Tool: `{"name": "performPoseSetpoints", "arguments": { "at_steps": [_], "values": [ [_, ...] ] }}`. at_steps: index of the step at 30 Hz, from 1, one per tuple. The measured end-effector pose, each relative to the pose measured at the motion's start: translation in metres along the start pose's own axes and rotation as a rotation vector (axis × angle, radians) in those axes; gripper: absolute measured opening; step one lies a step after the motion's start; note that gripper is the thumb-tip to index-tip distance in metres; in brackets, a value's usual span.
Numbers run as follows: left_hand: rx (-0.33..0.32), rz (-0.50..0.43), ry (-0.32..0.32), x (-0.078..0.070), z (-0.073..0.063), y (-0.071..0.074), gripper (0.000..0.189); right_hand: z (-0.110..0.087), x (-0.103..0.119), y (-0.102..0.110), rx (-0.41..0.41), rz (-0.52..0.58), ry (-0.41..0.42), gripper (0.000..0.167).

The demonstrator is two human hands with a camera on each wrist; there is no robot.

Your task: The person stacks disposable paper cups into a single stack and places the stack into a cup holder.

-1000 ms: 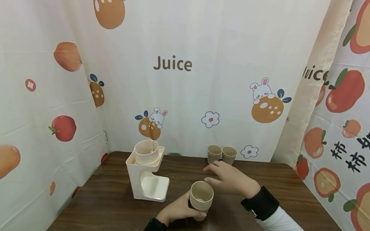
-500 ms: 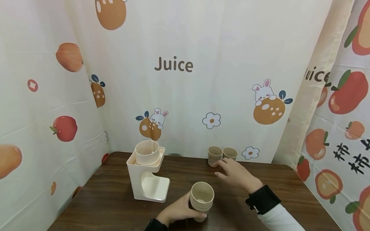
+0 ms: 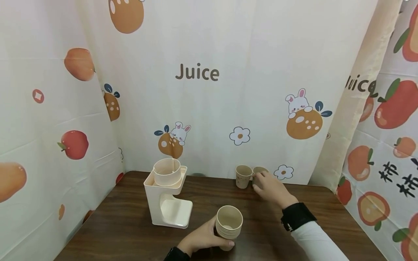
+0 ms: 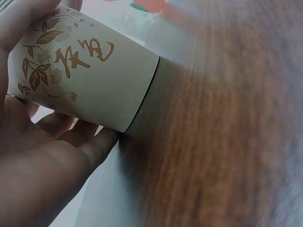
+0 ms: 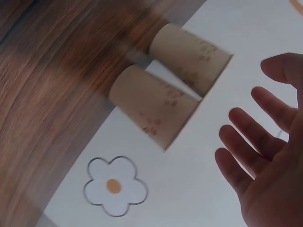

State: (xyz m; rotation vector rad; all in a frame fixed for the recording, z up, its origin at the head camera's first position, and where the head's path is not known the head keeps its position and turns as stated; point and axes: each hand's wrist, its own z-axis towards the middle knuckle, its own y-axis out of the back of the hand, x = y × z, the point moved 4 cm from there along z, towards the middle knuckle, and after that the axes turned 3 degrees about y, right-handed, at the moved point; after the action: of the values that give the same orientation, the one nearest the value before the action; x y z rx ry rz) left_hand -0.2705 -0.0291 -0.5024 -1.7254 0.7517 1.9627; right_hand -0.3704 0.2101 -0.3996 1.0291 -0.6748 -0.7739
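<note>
My left hand (image 3: 204, 237) grips a stack of beige paper cups (image 3: 229, 223) near the front of the table. In the left wrist view the lowest cup (image 4: 94, 71) shows brown leaf prints and lettering, its base close to the wood. Two more paper cups stand side by side at the back: a left one (image 3: 243, 177) and a right one (image 5: 151, 106), partly hidden in the head view by my right hand (image 3: 273, 189). In the right wrist view this hand's fingers (image 5: 265, 132) are spread, apart from both cups, on the side of their rims.
A cream-white dispenser-like stand (image 3: 153, 203) with a round open container (image 3: 167, 172) on top stands at the left of the dark wooden table (image 3: 124, 224). Behind the table hangs a fruit-printed curtain (image 3: 209, 108), close behind the two back cups.
My right hand has moved away from the stack, back and to the right, up to the right back cup. The left hand keeps its hold on the stack.
</note>
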Motion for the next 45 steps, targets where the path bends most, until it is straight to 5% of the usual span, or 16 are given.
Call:
{"name": "performPoseSetpoints", "arguments": {
  "at_steps": [12,24,45],
  "values": [
    [-0.008,0.007,-0.009,0.000,0.000,0.001,0.078,0.017,-0.029,-0.009,-0.010,-0.032,-0.075,0.041],
    [-0.023,0.028,0.020,0.001,0.001,0.001,0.081,0.037,-0.054,-0.024,0.108,0.003,-0.202,0.052],
    [0.000,-0.005,0.020,-0.001,0.001,0.001,0.077,0.058,-0.060,-0.041,0.244,-0.081,-0.288,0.065]
  ]
}}
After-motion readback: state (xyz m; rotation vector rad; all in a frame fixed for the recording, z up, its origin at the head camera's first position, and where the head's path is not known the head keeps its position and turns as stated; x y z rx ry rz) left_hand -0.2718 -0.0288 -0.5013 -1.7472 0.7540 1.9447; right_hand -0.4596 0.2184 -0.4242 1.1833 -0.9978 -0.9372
